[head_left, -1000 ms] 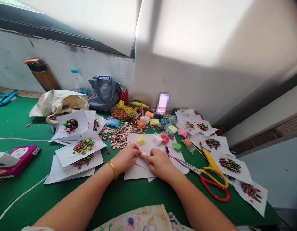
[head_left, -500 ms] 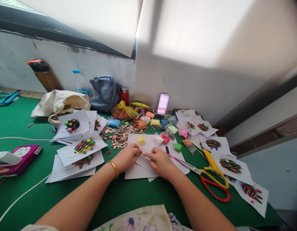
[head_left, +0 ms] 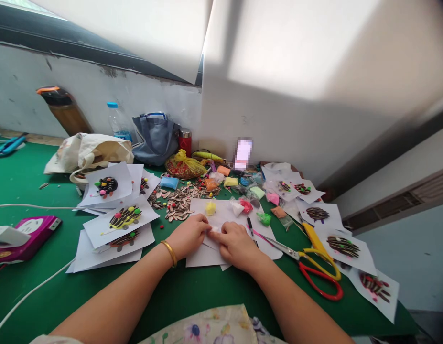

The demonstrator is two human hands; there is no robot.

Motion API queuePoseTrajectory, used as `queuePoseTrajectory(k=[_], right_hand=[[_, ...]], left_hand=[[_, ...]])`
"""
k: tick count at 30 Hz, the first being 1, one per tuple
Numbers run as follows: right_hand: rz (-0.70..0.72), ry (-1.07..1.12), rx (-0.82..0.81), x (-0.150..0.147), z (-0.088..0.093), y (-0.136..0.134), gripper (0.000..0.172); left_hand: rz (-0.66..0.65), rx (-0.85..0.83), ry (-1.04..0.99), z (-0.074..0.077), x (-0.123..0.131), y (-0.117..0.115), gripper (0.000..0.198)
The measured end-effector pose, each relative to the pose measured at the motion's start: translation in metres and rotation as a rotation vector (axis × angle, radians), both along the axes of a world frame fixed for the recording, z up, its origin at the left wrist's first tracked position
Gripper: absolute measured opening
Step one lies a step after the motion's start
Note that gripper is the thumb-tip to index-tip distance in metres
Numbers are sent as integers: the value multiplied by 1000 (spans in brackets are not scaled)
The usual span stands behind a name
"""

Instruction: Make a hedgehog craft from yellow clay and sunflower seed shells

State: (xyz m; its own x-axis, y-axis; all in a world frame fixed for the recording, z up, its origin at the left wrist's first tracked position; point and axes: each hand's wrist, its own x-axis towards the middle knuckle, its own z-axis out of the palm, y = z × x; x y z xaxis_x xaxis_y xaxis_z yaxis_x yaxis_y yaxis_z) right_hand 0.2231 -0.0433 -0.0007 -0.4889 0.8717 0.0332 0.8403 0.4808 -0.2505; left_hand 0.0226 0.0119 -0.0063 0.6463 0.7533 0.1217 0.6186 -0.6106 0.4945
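White paper sheets [head_left: 203, 256] lie on the green table between my hands. My left hand [head_left: 190, 234] rests on their left part, its fingers pressed together at something small and pale that I cannot make out. From the right, my right hand [head_left: 235, 241] reaches over the paper with its index finger stretched toward the left fingertips and the other fingers curled. A lump of yellow clay [head_left: 210, 208] sits on the paper just beyond the fingers. Beside my right hand lie a black pen [head_left: 250, 223] and open scissors [head_left: 319, 272] with yellow and red handles.
Sunflower seeds [head_left: 178, 203] and bagged coloured clay [head_left: 246, 205] lie behind the paper. Decorated cards [head_left: 124, 220] stand in piles at left, more cards [head_left: 345, 247] at right. Behind are a blue bag [head_left: 155, 138], a cloth bag [head_left: 88, 153] and a phone [head_left: 243, 154]. A purple box [head_left: 38, 234] sits far left.
My right hand has shifted slightly left, its index finger closer to the left fingertips. The pen beside it shows more. My left hand has hardly moved.
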Motion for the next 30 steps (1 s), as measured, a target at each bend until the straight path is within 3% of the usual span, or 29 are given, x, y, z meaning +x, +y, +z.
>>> queuePoseTrajectory(k=[8, 14, 19, 30], right_hand=[[-36, -9, 38, -8, -6, 0, 54], [-15, 166, 22, 10, -9, 5, 45], [30, 131, 14, 17, -8, 8, 43], [85, 280, -130, 36, -3, 14, 37]], left_hand=[[1, 2, -8, -1, 0, 1, 33], [33, -24, -34, 0, 0, 2, 33], [8, -7, -2, -1, -4, 4, 31], [-15, 16, 112, 6, 7, -10, 33]])
